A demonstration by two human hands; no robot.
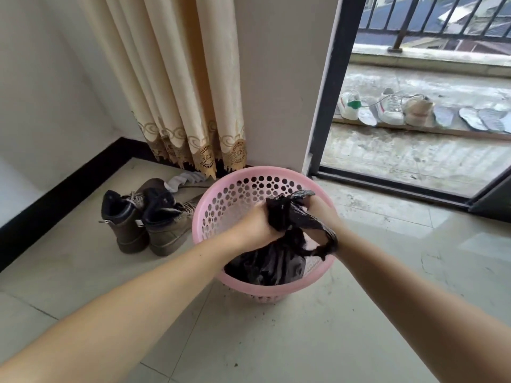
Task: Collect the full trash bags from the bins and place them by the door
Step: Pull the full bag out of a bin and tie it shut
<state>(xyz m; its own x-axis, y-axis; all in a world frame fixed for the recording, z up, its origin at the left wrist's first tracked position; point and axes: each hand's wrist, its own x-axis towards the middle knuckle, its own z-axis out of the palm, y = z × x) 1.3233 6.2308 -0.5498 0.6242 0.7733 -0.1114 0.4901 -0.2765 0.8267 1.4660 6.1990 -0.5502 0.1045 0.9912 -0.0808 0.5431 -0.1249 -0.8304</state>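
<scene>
A pink perforated plastic bin stands on the tiled floor by the wall corner. Inside it sits a black trash bag, its bulk low against the near wall of the bin. Both hands are over the bin's mouth. My left hand is closed around the gathered neck of the bag. My right hand grips the other part of the bag's top, and a twisted strip of black plastic loops around my right wrist.
A pair of brown boots and a grey sock lie left of the bin under a beige curtain. An open sliding door at the right leads to a balcony with sneakers and insoles.
</scene>
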